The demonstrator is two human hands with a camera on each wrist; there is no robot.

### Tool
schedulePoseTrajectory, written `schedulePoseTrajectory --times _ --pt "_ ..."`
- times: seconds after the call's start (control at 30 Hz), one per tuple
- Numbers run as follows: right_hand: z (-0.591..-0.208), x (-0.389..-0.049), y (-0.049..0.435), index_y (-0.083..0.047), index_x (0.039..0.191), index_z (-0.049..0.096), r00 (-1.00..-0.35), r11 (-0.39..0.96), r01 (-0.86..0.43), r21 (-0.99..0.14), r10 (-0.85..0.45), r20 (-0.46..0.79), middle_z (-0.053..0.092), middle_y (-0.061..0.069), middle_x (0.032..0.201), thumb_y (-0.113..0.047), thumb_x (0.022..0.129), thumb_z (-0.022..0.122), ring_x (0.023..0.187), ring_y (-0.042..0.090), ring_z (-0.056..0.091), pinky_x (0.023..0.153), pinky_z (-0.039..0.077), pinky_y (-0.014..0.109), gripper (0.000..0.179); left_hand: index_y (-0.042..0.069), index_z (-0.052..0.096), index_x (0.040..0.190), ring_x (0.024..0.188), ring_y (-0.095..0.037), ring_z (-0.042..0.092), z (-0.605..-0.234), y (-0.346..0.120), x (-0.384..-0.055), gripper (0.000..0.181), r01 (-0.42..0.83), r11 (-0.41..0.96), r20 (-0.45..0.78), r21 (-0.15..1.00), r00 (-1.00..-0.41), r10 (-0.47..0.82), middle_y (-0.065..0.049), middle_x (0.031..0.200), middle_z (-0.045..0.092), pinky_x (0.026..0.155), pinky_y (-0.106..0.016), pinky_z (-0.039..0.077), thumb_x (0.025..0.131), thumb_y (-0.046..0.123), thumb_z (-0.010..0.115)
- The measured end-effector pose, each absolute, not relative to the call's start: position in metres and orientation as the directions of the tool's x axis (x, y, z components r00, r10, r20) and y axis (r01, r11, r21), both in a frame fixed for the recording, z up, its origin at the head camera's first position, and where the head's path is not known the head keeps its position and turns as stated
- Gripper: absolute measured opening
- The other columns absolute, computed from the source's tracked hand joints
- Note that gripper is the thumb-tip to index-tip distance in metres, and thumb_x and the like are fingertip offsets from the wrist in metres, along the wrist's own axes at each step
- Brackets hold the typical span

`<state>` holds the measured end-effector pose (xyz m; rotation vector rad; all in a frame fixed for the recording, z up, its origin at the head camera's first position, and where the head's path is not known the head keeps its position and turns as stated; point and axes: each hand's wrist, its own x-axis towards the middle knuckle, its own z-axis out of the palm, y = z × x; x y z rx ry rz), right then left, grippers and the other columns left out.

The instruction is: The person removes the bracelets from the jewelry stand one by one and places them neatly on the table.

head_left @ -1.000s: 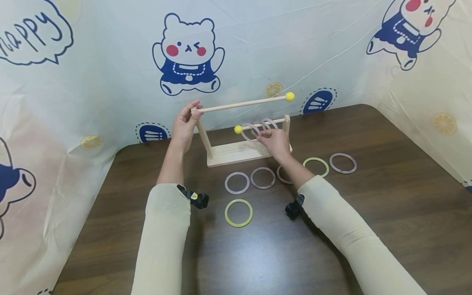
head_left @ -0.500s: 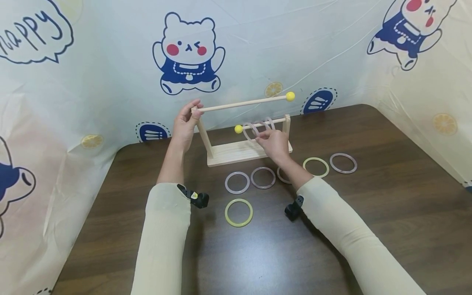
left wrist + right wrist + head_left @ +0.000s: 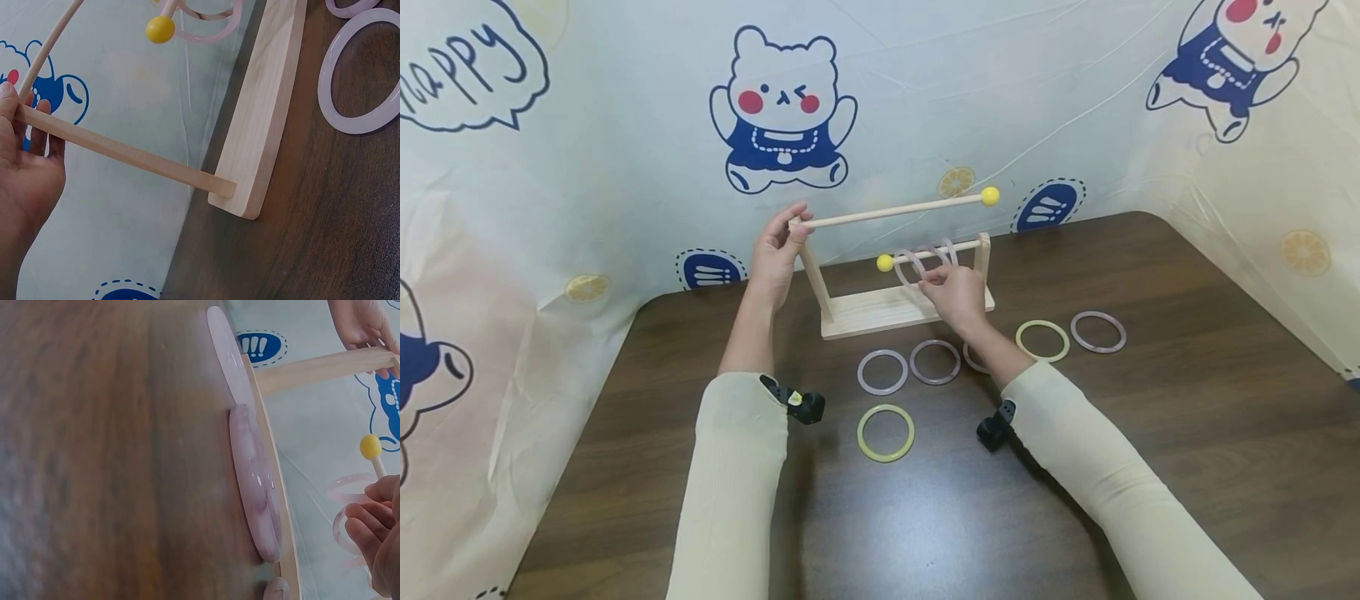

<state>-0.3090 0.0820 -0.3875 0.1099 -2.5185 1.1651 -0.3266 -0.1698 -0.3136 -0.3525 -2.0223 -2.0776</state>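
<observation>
A: First entry?
B: Wooden ring stand [image 3: 880,314], upright at the back of the worktop [image 3: 1217,392]. Flat base, two posts, two rods.
A: Rods?
B: Upper rod [image 3: 895,213], fixed to the left post [image 3: 816,283], yellow ball [image 3: 990,197] at its right end. Lower rod [image 3: 967,247], fixed to the right post [image 3: 982,257], yellow ball [image 3: 885,262] at its left end.
A: Left hand [image 3: 775,258]?
B: Thumb and fingers gripping the top of the left post, beside the upper rod's joint.
A: Right hand [image 3: 958,293]?
B: At the lower rod, thumb and fingers pinching a pale pink ring [image 3: 898,272], which encircles that rod nearest its ball. Further pale rings hang behind; the hand covers part of them, so the count is uncertain.
A: Loose stock?
B: Lying flat before the stand: two lilac rings [image 3: 882,392] side by side, one yellow-green ring [image 3: 886,458] nearer the person. To the right, a second yellow-green ring [image 3: 1042,322] and a lilac one [image 3: 1098,351]. Another ring [image 3: 967,357] is partly hidden beneath the right forearm.
</observation>
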Motion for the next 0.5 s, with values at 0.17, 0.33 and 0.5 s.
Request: schedulePoseTrajectory --times 0.17,0.33,0.5 --pt "-0.3878 -0.3086 0.0812 -0.007 0.089 0.074 -0.932 0.642 -0.210 -0.737 0.097 0.350 0.071 0.003 0.084 -0.019 0.080 0.072 0.074 0.018 0.066 0.065 0.048 0.031 0.016 0.011 0.055 0.127 0.107 -0.016 0.052 -0.3137 -0.1695 -0.3269 0.036 0.318 -0.039 0.318 0.947 -0.948 0.005 0.002 0.115 0.057 0.102 -0.032 0.034 0.091 0.016 0.056" --pt "-0.3866 -0.3093 0.0810 -0.007 0.088 0.074 -0.925 0.622 -0.219 -0.752 0.112 0.362 0.071 0.003 0.083 -0.019 0.080 0.071 0.074 0.018 0.066 0.065 0.049 0.031 0.015 0.008 0.052 0.129 0.108 -0.017 0.052 -0.3136 -0.1695 -0.3264 0.039 0.313 -0.038 0.313 0.949 -0.950 0.001 0.001 0.116 0.057 0.102 -0.033 0.033 0.091 0.016 0.057" --pt "-0.3851 -0.3088 0.0808 -0.006 0.087 0.074 -0.918 0.612 -0.231 -0.757 0.120 0.378 0.071 0.005 0.083 -0.017 0.079 0.072 0.073 0.019 0.066 0.066 0.049 0.032 0.014 0.008 0.053 0.129 0.107 -0.016 0.053 -0.3135 -0.1697 -0.3268 0.038 0.321 -0.028 0.322 0.947 -0.947 0.003 0.002 0.115 0.058 0.102 -0.032 0.034 0.091 0.017 0.056"
